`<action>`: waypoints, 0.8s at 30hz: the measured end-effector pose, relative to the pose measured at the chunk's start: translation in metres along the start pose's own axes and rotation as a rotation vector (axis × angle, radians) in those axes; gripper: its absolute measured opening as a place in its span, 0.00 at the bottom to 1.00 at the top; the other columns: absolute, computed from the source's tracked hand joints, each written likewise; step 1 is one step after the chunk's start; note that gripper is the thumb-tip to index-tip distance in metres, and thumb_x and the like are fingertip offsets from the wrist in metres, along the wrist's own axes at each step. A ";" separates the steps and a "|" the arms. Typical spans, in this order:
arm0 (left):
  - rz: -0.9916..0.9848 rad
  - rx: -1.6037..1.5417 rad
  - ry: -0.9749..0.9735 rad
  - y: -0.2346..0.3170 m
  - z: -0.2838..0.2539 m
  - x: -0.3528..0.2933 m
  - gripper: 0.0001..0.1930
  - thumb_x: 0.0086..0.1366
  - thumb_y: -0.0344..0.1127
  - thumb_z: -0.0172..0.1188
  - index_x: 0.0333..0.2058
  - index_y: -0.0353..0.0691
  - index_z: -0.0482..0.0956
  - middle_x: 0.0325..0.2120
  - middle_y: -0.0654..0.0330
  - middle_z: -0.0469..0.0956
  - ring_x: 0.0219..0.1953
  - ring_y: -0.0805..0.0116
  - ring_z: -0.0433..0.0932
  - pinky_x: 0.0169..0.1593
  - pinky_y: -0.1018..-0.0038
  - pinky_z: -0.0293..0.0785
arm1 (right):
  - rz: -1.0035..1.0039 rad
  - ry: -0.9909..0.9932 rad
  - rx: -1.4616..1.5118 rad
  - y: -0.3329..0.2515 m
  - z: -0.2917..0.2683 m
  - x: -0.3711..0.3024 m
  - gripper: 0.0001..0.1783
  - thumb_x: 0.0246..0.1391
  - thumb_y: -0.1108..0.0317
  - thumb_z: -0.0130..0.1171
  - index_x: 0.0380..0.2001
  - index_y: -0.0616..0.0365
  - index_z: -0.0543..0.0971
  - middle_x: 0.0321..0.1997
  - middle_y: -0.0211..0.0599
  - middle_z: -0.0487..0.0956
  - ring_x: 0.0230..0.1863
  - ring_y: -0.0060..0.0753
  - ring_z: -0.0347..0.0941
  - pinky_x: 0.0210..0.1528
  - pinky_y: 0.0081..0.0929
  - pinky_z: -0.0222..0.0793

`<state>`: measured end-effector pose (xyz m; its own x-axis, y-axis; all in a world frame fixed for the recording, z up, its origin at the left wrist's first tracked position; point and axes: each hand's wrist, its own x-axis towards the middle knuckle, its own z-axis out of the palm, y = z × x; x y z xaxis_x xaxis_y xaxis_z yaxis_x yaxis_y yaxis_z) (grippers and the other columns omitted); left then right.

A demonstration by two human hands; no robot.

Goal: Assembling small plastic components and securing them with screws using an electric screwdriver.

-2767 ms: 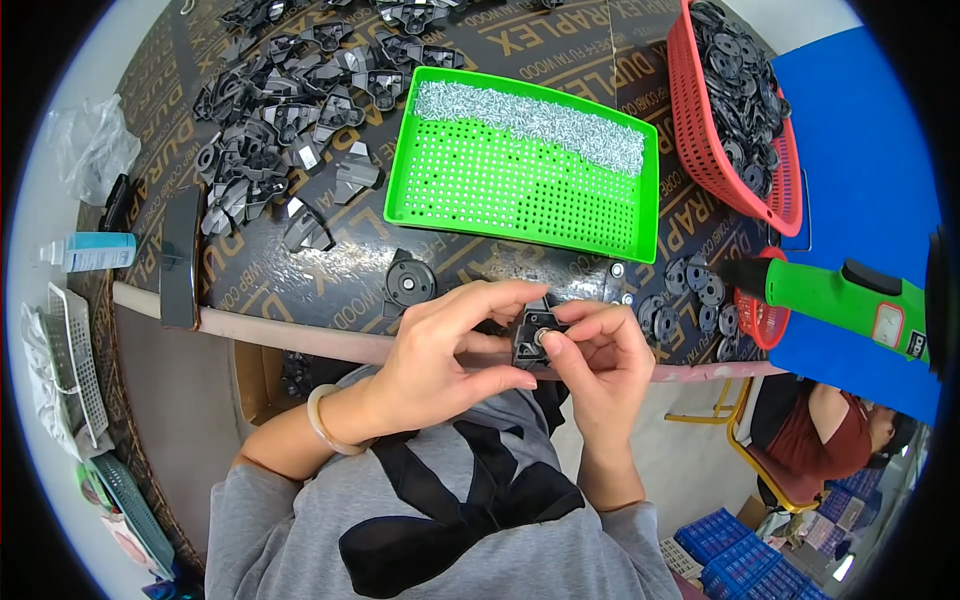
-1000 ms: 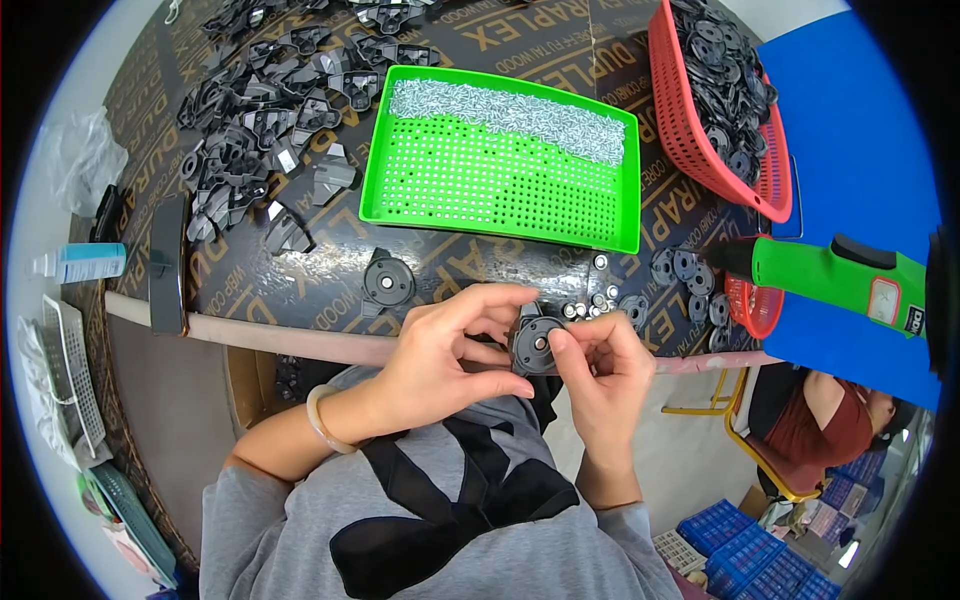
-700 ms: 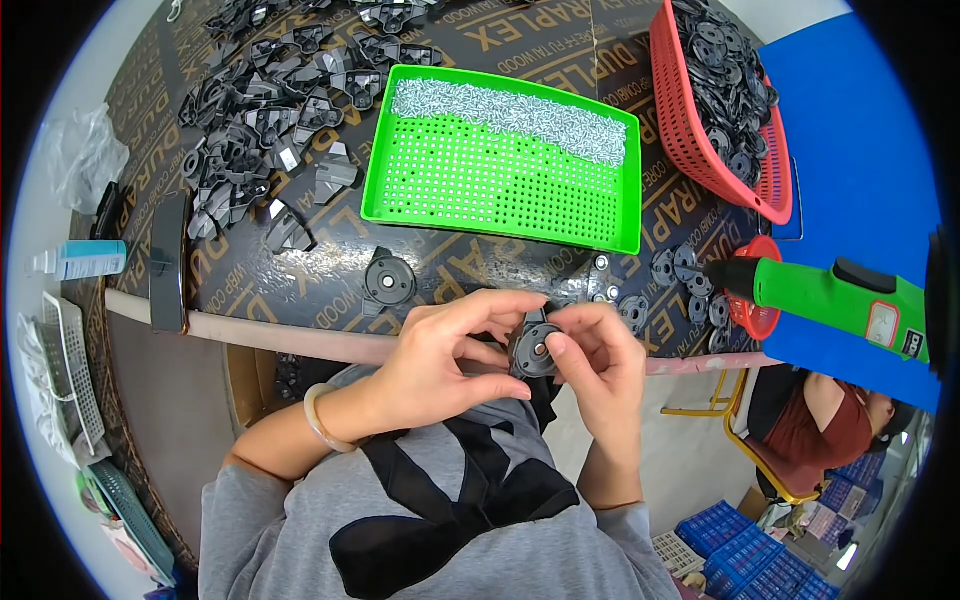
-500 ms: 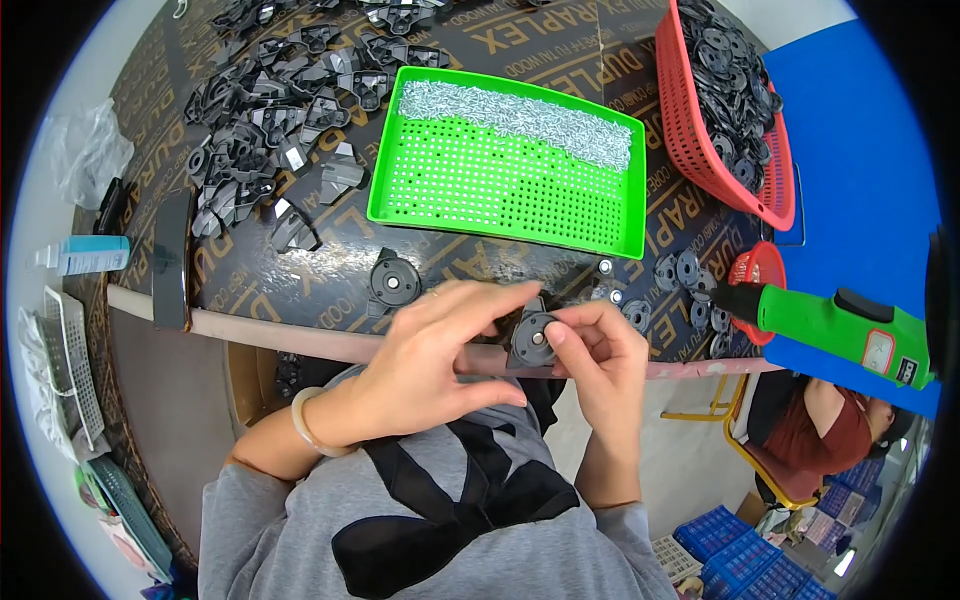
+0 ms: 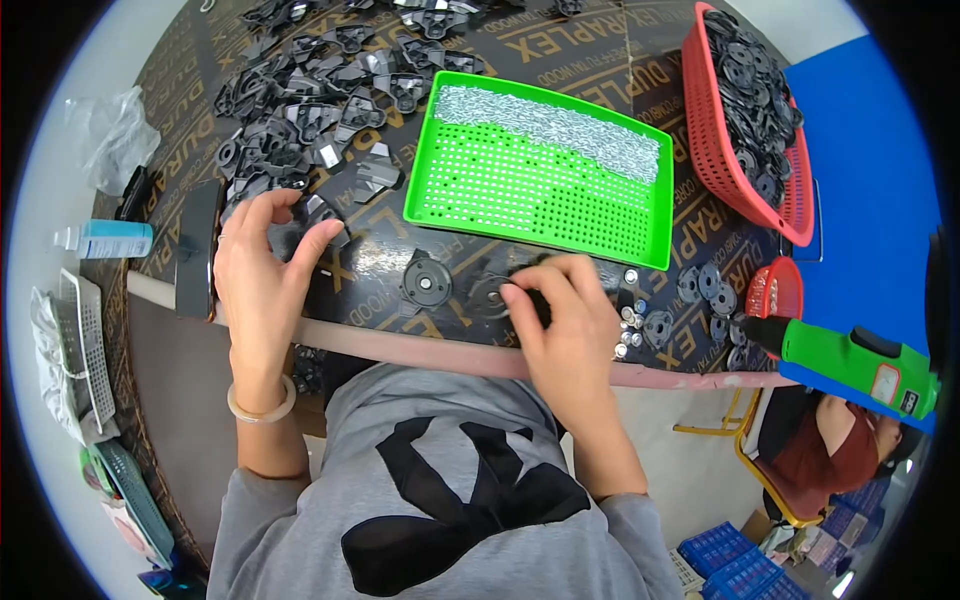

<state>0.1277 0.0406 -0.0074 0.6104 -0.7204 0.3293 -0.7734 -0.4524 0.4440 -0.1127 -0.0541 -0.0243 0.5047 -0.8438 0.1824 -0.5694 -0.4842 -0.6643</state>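
Observation:
My left hand (image 5: 262, 265) is open over the left of the table, thumb and fingers apart, around a black angular plastic part (image 5: 322, 212) with a shiny face. Beyond it spreads a heap of similar black parts (image 5: 310, 120). My right hand (image 5: 572, 330) grips the right edge of a black plastic part with a round disc (image 5: 488, 298), low at the table; its fingers partly cover it. Just left of that lies another black disc part (image 5: 427, 284) with a bright metal centre. Small silver metal pieces (image 5: 628, 320) and loose black rings (image 5: 710, 285) lie right of my right hand.
A green perforated tray (image 5: 540, 232) holds many small silver pins. Behind right stands a red basket (image 5: 705, 140) of black rings. Near the right edge are a small red basket (image 5: 790, 285) and a green power screwdriver (image 5: 850, 365). A blue bottle (image 5: 115, 240) stands left; a seated person (image 5: 850, 440) is lower right.
My left hand has moved away left to the loose black parts. My right hand has lowered the disc part from the table's front edge to the tabletop.

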 end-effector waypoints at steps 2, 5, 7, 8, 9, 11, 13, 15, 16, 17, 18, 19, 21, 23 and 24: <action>-0.047 0.018 -0.047 0.002 0.005 0.000 0.21 0.50 0.43 0.74 0.38 0.36 0.79 0.28 0.56 0.76 0.30 0.60 0.75 0.35 0.67 0.71 | -0.018 -0.016 -0.023 -0.003 0.006 0.002 0.06 0.51 0.65 0.65 0.30 0.53 0.79 0.34 0.31 0.73 0.36 0.37 0.74 0.33 0.35 0.68; -0.059 0.065 -0.097 -0.001 0.011 0.000 0.22 0.50 0.44 0.74 0.38 0.35 0.79 0.26 0.56 0.74 0.26 0.60 0.73 0.32 0.66 0.71 | -0.047 0.017 -0.092 -0.008 0.010 0.004 0.06 0.51 0.64 0.65 0.30 0.52 0.80 0.35 0.28 0.72 0.36 0.36 0.73 0.32 0.35 0.68; -0.058 0.041 -0.141 -0.003 0.012 0.000 0.21 0.50 0.43 0.73 0.38 0.35 0.78 0.25 0.55 0.74 0.26 0.59 0.73 0.32 0.66 0.71 | -0.070 0.041 -0.098 -0.006 0.011 0.003 0.07 0.50 0.64 0.65 0.31 0.52 0.80 0.34 0.29 0.71 0.36 0.35 0.73 0.31 0.35 0.68; -0.042 0.017 -0.144 -0.004 0.012 0.002 0.19 0.50 0.38 0.72 0.37 0.35 0.78 0.26 0.54 0.74 0.27 0.57 0.74 0.33 0.64 0.72 | -0.067 0.040 -0.112 -0.006 0.009 0.003 0.07 0.50 0.64 0.65 0.32 0.53 0.80 0.35 0.29 0.72 0.36 0.35 0.73 0.32 0.34 0.68; -0.040 0.012 -0.145 -0.004 0.012 0.002 0.19 0.50 0.38 0.72 0.37 0.35 0.78 0.26 0.54 0.74 0.27 0.57 0.74 0.33 0.64 0.72 | -0.064 0.040 -0.125 -0.006 0.008 0.002 0.08 0.50 0.64 0.66 0.33 0.53 0.81 0.35 0.30 0.72 0.36 0.36 0.73 0.32 0.34 0.69; 0.033 0.066 -0.129 -0.004 0.011 0.002 0.18 0.48 0.34 0.69 0.38 0.34 0.78 0.27 0.53 0.75 0.29 0.55 0.76 0.35 0.63 0.73 | -0.078 0.104 -0.065 -0.001 0.002 -0.002 0.09 0.49 0.65 0.67 0.34 0.54 0.81 0.35 0.31 0.73 0.35 0.37 0.74 0.33 0.34 0.69; 0.025 0.095 -0.112 -0.004 0.013 0.000 0.18 0.47 0.33 0.67 0.39 0.35 0.78 0.28 0.52 0.75 0.29 0.54 0.76 0.36 0.62 0.73 | -0.024 0.141 -0.044 0.005 -0.012 -0.008 0.09 0.48 0.69 0.67 0.34 0.55 0.82 0.33 0.35 0.76 0.32 0.39 0.75 0.32 0.32 0.71; 0.021 0.115 -0.099 -0.004 0.013 0.000 0.19 0.46 0.32 0.65 0.40 0.35 0.79 0.29 0.52 0.76 0.30 0.54 0.77 0.37 0.62 0.74 | -0.044 0.216 -0.126 0.014 -0.033 -0.014 0.07 0.48 0.73 0.66 0.32 0.56 0.82 0.33 0.37 0.77 0.29 0.39 0.76 0.31 0.31 0.71; -0.011 0.097 -0.122 -0.005 0.011 0.000 0.20 0.46 0.32 0.64 0.41 0.35 0.79 0.29 0.52 0.76 0.30 0.54 0.77 0.37 0.63 0.74 | 0.065 0.201 -0.146 0.015 -0.044 -0.019 0.06 0.48 0.74 0.66 0.32 0.58 0.81 0.33 0.38 0.77 0.30 0.40 0.76 0.32 0.32 0.71; -0.039 0.077 -0.148 -0.005 0.009 0.001 0.21 0.46 0.32 0.63 0.42 0.35 0.79 0.30 0.52 0.76 0.29 0.54 0.77 0.37 0.63 0.74 | 0.138 0.208 -0.202 0.022 -0.053 -0.023 0.06 0.48 0.74 0.66 0.32 0.58 0.81 0.33 0.38 0.77 0.31 0.41 0.76 0.33 0.33 0.71; -0.070 0.054 -0.171 -0.003 0.006 0.002 0.21 0.47 0.31 0.63 0.43 0.35 0.79 0.30 0.54 0.76 0.26 0.59 0.77 0.34 0.67 0.74 | 0.210 0.214 -0.256 0.027 -0.060 -0.026 0.07 0.48 0.73 0.66 0.32 0.59 0.81 0.34 0.38 0.77 0.31 0.42 0.76 0.34 0.33 0.71; -0.105 0.001 -0.185 -0.001 0.002 0.004 0.20 0.47 0.30 0.62 0.43 0.35 0.80 0.29 0.55 0.76 0.25 0.62 0.77 0.33 0.69 0.74 | 0.270 0.211 -0.259 0.029 -0.065 -0.028 0.08 0.47 0.72 0.67 0.33 0.58 0.81 0.34 0.38 0.77 0.33 0.44 0.76 0.35 0.35 0.71; -0.132 -0.084 -0.195 -0.009 0.001 0.005 0.21 0.48 0.24 0.60 0.44 0.35 0.79 0.29 0.62 0.75 0.23 0.76 0.71 0.31 0.78 0.71 | 0.279 0.187 -0.295 0.036 -0.069 -0.031 0.08 0.47 0.71 0.67 0.32 0.58 0.81 0.35 0.37 0.77 0.34 0.44 0.76 0.36 0.36 0.70; -0.167 -0.154 -0.227 -0.008 -0.004 0.008 0.20 0.49 0.23 0.59 0.45 0.35 0.78 0.31 0.62 0.74 0.26 0.77 0.71 0.32 0.79 0.73 | 0.282 0.159 -0.327 0.042 -0.067 -0.033 0.08 0.46 0.71 0.68 0.32 0.57 0.81 0.35 0.37 0.77 0.35 0.44 0.75 0.37 0.36 0.70; -0.204 -0.223 -0.256 -0.008 -0.006 0.008 0.20 0.50 0.22 0.58 0.45 0.34 0.78 0.33 0.63 0.74 0.28 0.78 0.71 0.33 0.79 0.74 | 0.260 0.161 -0.342 0.045 -0.065 -0.033 0.08 0.46 0.70 0.68 0.32 0.57 0.81 0.35 0.37 0.77 0.36 0.44 0.75 0.37 0.36 0.69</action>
<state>0.1397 0.0413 -0.0032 0.6636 -0.7480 0.0093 -0.5671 -0.4949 0.6584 -0.1973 -0.0627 -0.0127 0.2246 -0.9596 0.1695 -0.8591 -0.2771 -0.4302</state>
